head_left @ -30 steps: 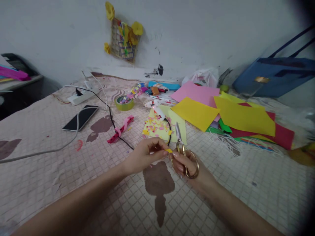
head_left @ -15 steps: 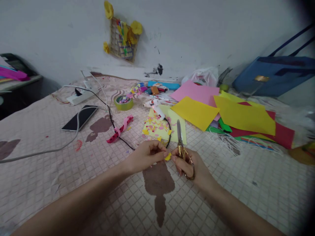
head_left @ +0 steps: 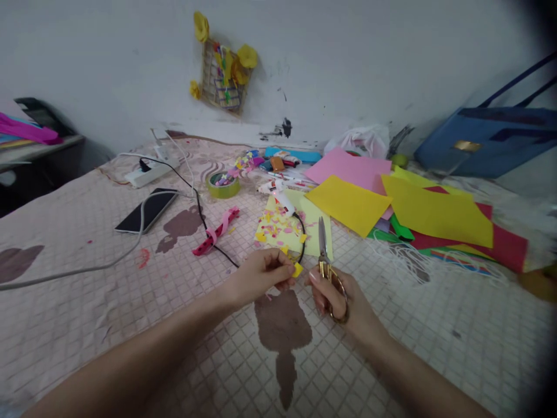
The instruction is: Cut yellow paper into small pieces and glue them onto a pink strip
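Pinched in the fingers of my left hand point(head_left: 266, 274) is a small piece of yellow paper point(head_left: 297, 270). My right hand point(head_left: 337, 296) is closed round gold-handled scissors point(head_left: 323, 247), whose blades point away from me and look shut. A small gap separates the right fingertips from the yellow piece. Beyond both hands lies a pale yellow sheet point(head_left: 314, 232) strewn with pink and yellow paper scraps point(head_left: 278, 223). A white glue gun point(head_left: 284, 203) rests at its far edge, its black cord curving down toward my left hand.
Coloured paper sheets point(head_left: 348, 203) and tangled white string point(head_left: 404, 258) lie to the right. On the left are a phone point(head_left: 148, 210), a power strip point(head_left: 150, 173), trailing cables, a roll of green tape point(head_left: 223, 188) and a pink-and-red strip point(head_left: 216, 233). A blue bag point(head_left: 487, 142) stands at back right.
My right hand with the scissors has drawn slightly away from the yellow piece, to the right. My left hand keeps its pinch, with the piece tilted up a little. The view has shifted slightly.
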The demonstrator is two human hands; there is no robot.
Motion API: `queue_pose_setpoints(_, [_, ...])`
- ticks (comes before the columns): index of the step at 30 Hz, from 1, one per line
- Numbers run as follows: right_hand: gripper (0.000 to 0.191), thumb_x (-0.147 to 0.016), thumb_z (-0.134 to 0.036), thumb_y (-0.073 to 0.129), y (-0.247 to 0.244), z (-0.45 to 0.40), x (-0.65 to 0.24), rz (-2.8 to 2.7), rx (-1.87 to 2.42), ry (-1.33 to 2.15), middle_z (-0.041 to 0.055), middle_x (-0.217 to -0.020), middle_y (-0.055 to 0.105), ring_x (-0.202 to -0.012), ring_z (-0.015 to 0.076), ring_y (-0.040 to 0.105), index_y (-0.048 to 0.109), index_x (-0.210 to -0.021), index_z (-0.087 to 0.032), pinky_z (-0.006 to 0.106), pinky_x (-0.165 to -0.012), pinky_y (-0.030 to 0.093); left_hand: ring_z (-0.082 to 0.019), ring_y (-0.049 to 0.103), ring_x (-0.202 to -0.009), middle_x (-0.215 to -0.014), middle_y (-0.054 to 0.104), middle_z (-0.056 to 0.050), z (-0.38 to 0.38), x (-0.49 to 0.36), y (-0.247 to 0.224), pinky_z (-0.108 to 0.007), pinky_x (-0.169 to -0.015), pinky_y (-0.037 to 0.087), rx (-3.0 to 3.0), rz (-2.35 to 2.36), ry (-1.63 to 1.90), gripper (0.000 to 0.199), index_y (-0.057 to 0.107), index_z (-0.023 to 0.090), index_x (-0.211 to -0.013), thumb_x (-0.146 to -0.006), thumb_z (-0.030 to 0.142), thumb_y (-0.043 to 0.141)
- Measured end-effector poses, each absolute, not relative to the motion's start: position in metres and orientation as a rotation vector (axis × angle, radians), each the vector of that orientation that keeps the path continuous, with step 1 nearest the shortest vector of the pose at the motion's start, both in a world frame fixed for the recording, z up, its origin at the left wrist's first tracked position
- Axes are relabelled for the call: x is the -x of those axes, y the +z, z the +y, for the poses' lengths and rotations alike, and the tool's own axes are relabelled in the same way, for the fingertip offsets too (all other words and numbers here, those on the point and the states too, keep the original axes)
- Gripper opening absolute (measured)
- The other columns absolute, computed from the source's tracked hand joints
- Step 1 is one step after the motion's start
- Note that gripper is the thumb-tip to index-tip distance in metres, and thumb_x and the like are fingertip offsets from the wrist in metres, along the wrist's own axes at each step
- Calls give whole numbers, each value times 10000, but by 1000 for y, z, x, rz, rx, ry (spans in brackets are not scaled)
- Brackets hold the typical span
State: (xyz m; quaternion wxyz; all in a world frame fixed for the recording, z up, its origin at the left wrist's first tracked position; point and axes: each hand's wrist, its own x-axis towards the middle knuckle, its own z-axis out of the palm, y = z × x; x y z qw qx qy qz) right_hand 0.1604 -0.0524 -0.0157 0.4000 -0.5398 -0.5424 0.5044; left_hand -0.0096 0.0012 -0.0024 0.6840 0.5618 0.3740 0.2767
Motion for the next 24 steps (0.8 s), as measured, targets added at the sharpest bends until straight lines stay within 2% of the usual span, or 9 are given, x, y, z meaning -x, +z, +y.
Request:
queue_pose_setpoints(5, [441,-850,-566,379,-18,-58,-156,-1323,1351,1449,-64,-470,379,-409,86,384,523,-721,-170,209,-415,315,-79,532,-558,-638,601,-6,4,9,2,-215,-567,421,-1178,863,737,235,546,126,-711,-726,338,647])
queue_pose_setpoints(13, [463,-824,-608,378,-21,-63,-152,-1512,1448,1343,-60,-496,344,-430,85,371,403,-623,-191,218,-415,271,-116,618,-672,-726,638,-27,5,9,3,-264,-690,483,-1049,882,891,166,543,123,-753,-751,265,630])
queue_pose_setpoints(18, [476,-811,-626,359,-20,-64,-150,-1579,1499,1274,-56,-488,322,-412,92,363,400,-605,-198,224,-393,251,-120,614,-675,-732,626,-20,6,9,-1,-313,-743,495,-1040,871,908,161,537,127,-758,-759,262,626])
queue_pose_setpoints(24, [479,-803,-624,353,-15,-63,-150,-1601,1522,1252,-52,-485,324,-409,101,376,440,-614,-193,221,-381,263,-113,607,-666,-717,618,-14,3,8,0,-293,-725,493,-1030,879,926,161,539,124,-752,-760,262,622])
